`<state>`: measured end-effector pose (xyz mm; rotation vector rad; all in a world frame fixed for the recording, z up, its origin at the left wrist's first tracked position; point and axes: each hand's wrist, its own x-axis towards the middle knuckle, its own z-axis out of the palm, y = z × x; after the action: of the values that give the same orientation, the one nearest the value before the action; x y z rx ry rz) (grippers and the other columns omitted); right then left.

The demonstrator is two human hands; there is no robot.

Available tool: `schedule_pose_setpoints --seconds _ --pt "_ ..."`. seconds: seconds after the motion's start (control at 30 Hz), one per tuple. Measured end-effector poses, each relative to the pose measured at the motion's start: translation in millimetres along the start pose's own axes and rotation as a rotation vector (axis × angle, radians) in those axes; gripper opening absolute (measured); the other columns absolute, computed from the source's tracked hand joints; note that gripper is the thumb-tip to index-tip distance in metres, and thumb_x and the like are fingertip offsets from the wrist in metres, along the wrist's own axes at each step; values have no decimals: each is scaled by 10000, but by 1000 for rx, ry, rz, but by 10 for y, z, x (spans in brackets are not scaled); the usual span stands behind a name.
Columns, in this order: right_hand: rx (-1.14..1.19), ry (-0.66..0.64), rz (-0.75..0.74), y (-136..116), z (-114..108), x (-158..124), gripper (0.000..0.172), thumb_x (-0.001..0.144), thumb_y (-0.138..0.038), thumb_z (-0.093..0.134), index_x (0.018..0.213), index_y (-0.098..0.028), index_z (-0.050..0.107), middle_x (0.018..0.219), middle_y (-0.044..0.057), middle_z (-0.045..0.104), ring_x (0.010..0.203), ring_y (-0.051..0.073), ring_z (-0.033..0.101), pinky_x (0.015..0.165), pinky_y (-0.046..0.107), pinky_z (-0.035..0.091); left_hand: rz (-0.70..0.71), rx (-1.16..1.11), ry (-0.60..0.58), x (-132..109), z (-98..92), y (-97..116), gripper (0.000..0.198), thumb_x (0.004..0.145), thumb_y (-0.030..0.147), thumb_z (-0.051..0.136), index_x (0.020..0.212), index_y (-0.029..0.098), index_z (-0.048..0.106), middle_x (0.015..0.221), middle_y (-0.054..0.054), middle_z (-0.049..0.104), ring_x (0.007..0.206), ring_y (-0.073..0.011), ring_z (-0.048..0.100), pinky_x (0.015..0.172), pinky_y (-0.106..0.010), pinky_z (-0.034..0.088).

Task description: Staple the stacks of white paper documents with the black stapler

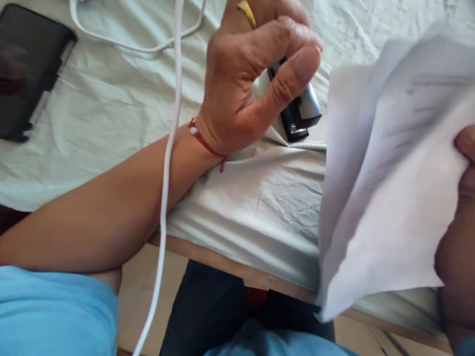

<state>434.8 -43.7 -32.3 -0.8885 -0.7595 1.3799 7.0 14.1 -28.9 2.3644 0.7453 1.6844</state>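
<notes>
My left hand (252, 84) is curled round a black and silver stapler (300, 112), thumb across the front, over a table covered in pale green cloth (111, 113). A red string bracelet circles that wrist and a yellow ring shows on one finger. At the right edge my right hand (462, 217) grips a sheaf of white printed papers (389, 188), which is blurred by motion and lifted above the table edge. The stapler sits just left of the papers' upper corner.
A black phone-like device (25, 69) lies at the far left of the cloth. A white cable (166, 163) runs down from the top across my left forearm and off the table. The wooden table edge (230, 267) is near my lap.
</notes>
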Motion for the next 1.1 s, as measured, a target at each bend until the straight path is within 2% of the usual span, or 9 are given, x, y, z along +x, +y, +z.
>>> schedule_pose_setpoints --seconds 0.07,0.13,0.27,0.4,0.5,0.63,0.8,0.9,1.1 --pt "-340 48 -126 27 164 -30 183 842 -92 919 755 -230 838 1057 -59 860 1028 236 843 594 275 646 -173 -127 -53 24 6 233 412 1158 237 517 840 153 766 807 -21 584 1009 -210 698 987 -427 528" --pt "-630 77 -270 53 362 -75 198 748 -292 1036 882 -295 890 1031 -60 860 1070 301 843 660 384 692 -203 -248 -59 25 19 359 376 1142 288 544 837 167 727 763 0 474 888 -189 674 948 -421 506" --pt "-675 66 -279 89 644 -142 371 630 -531 1079 873 -316 899 1072 -37 865 1085 345 838 843 550 725 -257 -404 -121 3 46 296 434 1071 570 661 1100 154 781 952 2 601 909 -155 659 903 -363 496" --pt "-720 84 -274 109 644 -159 404 621 -593 1068 888 -344 897 1090 -42 863 1188 352 820 985 570 711 -272 -351 -72 5 58 219 601 918 667 811 714 151 578 760 35 437 714 -61 451 677 -259 300" --pt "-720 50 -325 135 549 -161 423 650 -598 1055 931 -322 902 1105 -15 865 1214 361 814 1048 584 693 -344 -227 -251 18 84 285 674 1028 781 560 848 141 669 892 -3 581 843 -142 700 740 -301 515" --pt "-741 58 -340 164 470 -158 385 674 -563 1051 899 -291 898 1059 18 865 1143 355 829 992 568 713 -354 -260 -397 34 157 388 663 1066 767 534 1069 139 746 1108 -71 729 1171 -316 784 897 -434 650" --pt "-749 61 -329 176 453 -156 340 698 -508 1049 925 -299 906 1076 29 865 1020 312 836 914 538 719 -381 -351 -433 38 125 324 627 1042 766 631 1141 162 766 1124 -81 781 1245 -367 761 985 -525 662" --pt "-763 57 -342 184 434 -171 311 717 -480 1041 924 -290 906 1042 37 863 940 291 828 811 517 708 -441 -450 -375 37 54 213 528 980 714 770 971 187 744 926 -52 732 986 -291 756 871 -512 647" --pt "-706 87 -310 181 485 -213 378 616 -472 1096 828 -235 892 926 51 841 736 170 739 613 367 617 -448 -595 -262 34 61 116 694 846 807 865 699 218 529 643 45 469 593 -55 349 574 -346 438"
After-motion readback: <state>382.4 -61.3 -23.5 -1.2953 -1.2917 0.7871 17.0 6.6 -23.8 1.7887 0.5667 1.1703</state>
